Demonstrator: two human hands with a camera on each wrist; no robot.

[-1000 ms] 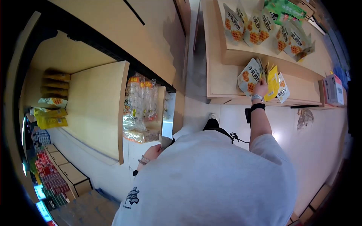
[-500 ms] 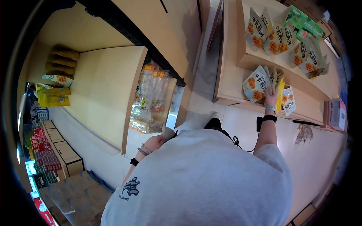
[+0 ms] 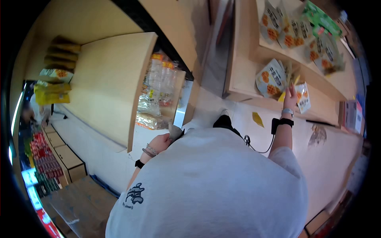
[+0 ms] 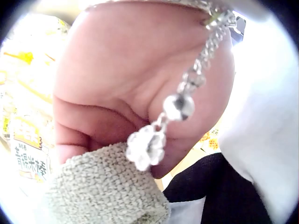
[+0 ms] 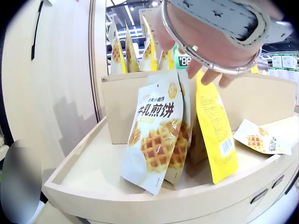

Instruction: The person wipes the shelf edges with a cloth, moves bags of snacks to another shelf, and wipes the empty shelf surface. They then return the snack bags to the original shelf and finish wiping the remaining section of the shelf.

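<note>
My left hand (image 3: 160, 143) is at the front of my body, its fingers curled round a grey-beige, coarsely woven cloth (image 4: 110, 186). Over at the low shelf, my right hand (image 3: 290, 99) has its fingers extended at the top of a yellow packet (image 5: 216, 133), which stands tilted with its barcode facing out. Left of it, white waffle-snack packets (image 5: 156, 133) lean in a row against the step. Another waffle packet (image 5: 261, 139) lies to the right, near the shelf's front edge. Between shelf and body, a yellow leaf-shaped piece (image 3: 258, 119) shows against the floor.
More waffle packets (image 3: 293, 31) stand on the upper tier, with a green box (image 3: 322, 19) behind. To the left, a wooden shelf unit (image 3: 107, 83) holds yellow packets (image 3: 53, 93) and clear bagged snacks (image 3: 156, 91). A dark cord (image 3: 260, 150) hangs by my right arm.
The right hand has drawn back slightly from the packets, its fingers straighter. The yellow leaf-shaped piece has come into view over the floor. My left hand still holds the cloth.
</note>
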